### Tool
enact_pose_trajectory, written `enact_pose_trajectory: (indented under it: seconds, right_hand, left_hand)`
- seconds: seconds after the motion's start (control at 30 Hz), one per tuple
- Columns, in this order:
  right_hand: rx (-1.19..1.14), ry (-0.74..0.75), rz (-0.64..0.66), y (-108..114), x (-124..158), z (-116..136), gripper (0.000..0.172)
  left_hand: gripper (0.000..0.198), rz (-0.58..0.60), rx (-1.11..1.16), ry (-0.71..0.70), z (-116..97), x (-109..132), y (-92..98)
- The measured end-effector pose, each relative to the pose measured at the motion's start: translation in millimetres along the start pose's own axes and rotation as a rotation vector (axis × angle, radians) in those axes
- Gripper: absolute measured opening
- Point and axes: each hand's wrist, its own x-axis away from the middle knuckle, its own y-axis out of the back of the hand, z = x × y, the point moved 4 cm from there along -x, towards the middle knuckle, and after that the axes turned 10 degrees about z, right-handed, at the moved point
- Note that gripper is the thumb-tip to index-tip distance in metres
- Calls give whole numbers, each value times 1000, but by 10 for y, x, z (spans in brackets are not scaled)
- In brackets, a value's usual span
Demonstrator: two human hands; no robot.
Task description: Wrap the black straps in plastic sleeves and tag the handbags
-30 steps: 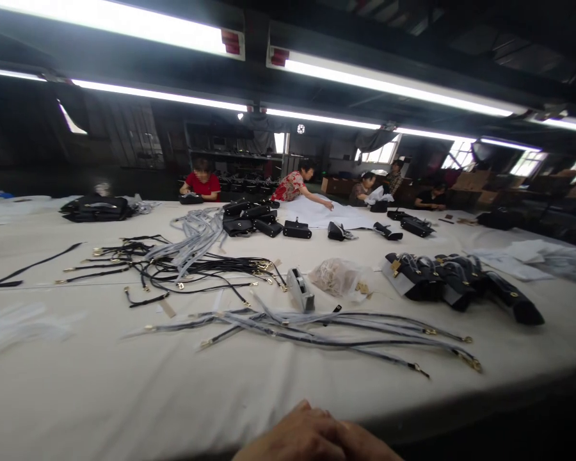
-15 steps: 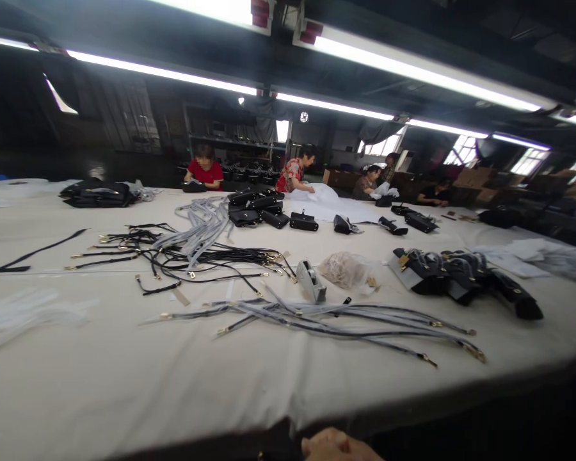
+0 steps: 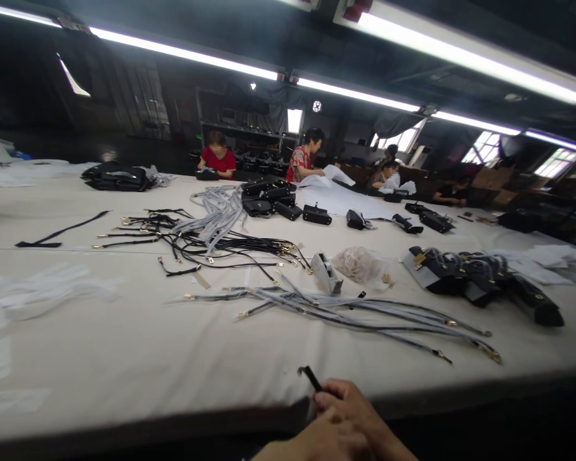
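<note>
My two hands sit together at the bottom edge, just over the near edge of the table (image 3: 125,358). My right hand (image 3: 360,410) is closed in a pinch on a thin black strap (image 3: 311,378), whose short end pokes up and to the left from the fingers. My left hand (image 3: 312,445) lies against the right one, showing only its back, with its fingers hidden. Beyond the hands, a bundle of long straps wrapped in pale film (image 3: 345,314) with gold clasps lies across the cloth.
A tangle of bare black straps (image 3: 211,246), a tape dispenser (image 3: 327,273), a clear plastic bag (image 3: 362,264) and a row of black handbags (image 3: 484,278) lie further back. More bags (image 3: 278,202) sit mid-table. Several people work at the far side.
My hands dropped almost out of view, then rose again with a black strap end sticking out of the right hand. The view has shifted so that everything on the table sits further right.
</note>
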Motion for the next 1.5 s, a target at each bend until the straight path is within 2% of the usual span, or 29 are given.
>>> enact_pose_trajectory:
  seconds: [0.07, 0.13, 0.23, 0.3, 0.4, 0.5, 0.6, 0.73, 0.83, 0.93, 1.0, 1.07, 1.13, 1.2, 1.3, 1.43, 1.5]
  right_hand:
    - [-174, 50, -67, 49, 27, 97, 54]
    - [-344, 105, -143, 128, 92, 211, 57]
    - [-333, 133, -179, 243, 229, 390, 57]
    - [-218, 137, -164, 303, 340, 514, 58]
    - [-84, 125, -152, 381, 519, 703, 58]
    - [-5, 76, -145, 441, 689, 884, 53]
    - [-4, 8, -145, 477, 836, 1009, 48]
    - [-88, -39, -171, 481, 898, 1026, 46]
    - [-214, -2, -239, 400, 757, 949, 51]
    - [-298, 11, -255, 204, 509, 844, 55]
    - [-324, 33, -219, 66, 354, 795, 60]
    - [-371, 79, -167, -32, 257, 776, 73]
    - [-399, 99, -58, -113, 229, 780, 86]
    - [-384, 67, 51, -179, 257, 790, 90]
    - [-281, -9, 34, -199, 315, 777, 79]
    - [-14, 27, -116, -180, 290, 746, 32]
    - [116, 77, -173, -194, 259, 740, 15]
  left_hand:
    - [17, -52, 59, -17, -189, 176, 275]
    - [20, -193, 192, 58, -260, 385, 585]
    - [32, -409, 497, 218, -103, 666, 913]
    - [40, -534, 675, 237, 76, 800, 1016]
    - [43, -699, 810, 264, 323, 962, 1058]
    - [44, -766, 856, 332, 463, 1070, 1036]
    - [47, -762, 859, 346, 521, 1124, 1021]
    - [47, -747, 789, 390, 556, 1177, 1021]
    - [47, -714, 736, 352, 495, 1154, 1029]
    - [43, -589, 704, 313, 364, 1042, 982]
    - [39, -502, 656, 307, 272, 951, 929]
    - [35, -426, 585, 290, 200, 864, 878]
    - [32, -380, 516, 280, 166, 797, 845]
    - [33, -375, 464, 296, 172, 759, 837]
    - [35, -410, 383, 360, 223, 756, 857]
    - [31, -415, 296, 407, 272, 804, 869]
    - [24, -377, 329, 422, 283, 820, 836]
